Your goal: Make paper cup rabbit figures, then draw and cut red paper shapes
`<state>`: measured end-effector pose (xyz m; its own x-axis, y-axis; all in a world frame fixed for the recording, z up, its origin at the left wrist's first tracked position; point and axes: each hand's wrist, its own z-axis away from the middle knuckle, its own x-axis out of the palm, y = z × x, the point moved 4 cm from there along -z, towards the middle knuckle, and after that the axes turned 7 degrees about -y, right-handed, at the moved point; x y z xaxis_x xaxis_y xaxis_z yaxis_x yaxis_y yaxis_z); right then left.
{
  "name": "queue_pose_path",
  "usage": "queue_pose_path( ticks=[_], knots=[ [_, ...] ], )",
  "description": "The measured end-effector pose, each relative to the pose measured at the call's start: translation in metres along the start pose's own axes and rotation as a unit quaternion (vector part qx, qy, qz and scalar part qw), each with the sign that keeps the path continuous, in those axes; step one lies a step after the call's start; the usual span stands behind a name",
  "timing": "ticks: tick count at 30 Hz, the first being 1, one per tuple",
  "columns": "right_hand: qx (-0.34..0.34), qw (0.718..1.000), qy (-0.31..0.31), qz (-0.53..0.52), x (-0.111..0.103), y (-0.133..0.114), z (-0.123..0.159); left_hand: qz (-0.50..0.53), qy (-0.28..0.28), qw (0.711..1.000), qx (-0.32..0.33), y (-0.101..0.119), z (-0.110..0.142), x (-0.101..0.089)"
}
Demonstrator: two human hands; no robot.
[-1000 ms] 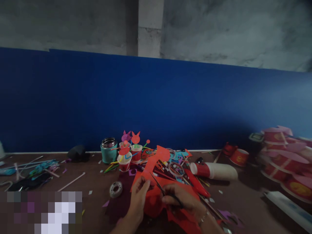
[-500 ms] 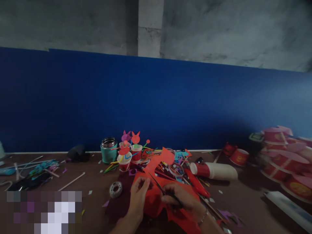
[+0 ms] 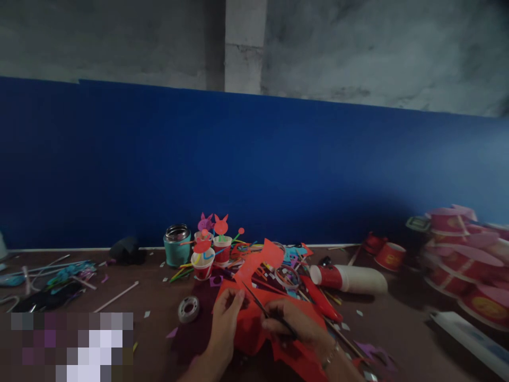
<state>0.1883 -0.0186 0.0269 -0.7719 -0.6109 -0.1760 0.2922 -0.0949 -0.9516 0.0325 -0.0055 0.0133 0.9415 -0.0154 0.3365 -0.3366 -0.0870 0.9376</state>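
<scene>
Between thumb and fingertips, my left hand [image 3: 226,321] pinches a curving strip of red paper [image 3: 248,267], whose wider end rises above the clutter. My right hand [image 3: 292,318] is wrapped round dark-handled scissors [image 3: 256,301], their blades pointing up and left at the strip beside my left fingertips. Whether the blades are apart is too small to tell. Below both hands lies a larger piece of red paper [image 3: 250,337], partly covered by them. Left of my left hand, a roll of tape [image 3: 188,317] lies on the brown table [image 3: 159,353].
Paper cups with animal cutouts [image 3: 203,262] stand beside a teal jar [image 3: 177,248]. Right of the loose straws and scraps lies a stack of white cups [image 3: 363,279]. Red cups with pink paper [image 3: 449,268] are piled far right. A blue panel [image 3: 254,170] closes off the back.
The strip's upper end has swung right and slightly down from a second ago. Both hands and the scissors stay nearly in place.
</scene>
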Motion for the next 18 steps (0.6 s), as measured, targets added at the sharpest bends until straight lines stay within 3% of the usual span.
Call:
queue_pose_path(
  ticks=[7,18],
  knots=[
    [-0.004,1.0,-0.031,0.0,0.0019,-0.0069,0.0012,0.0,-0.012,1.0,-0.006,-0.0029,-0.001,-0.0008],
    [0.025,1.0,0.007,0.011,0.0045,-0.008,0.0027,0.013,-0.009,1.0,-0.015,-0.0029,-0.0014,-0.0008]
  ],
)
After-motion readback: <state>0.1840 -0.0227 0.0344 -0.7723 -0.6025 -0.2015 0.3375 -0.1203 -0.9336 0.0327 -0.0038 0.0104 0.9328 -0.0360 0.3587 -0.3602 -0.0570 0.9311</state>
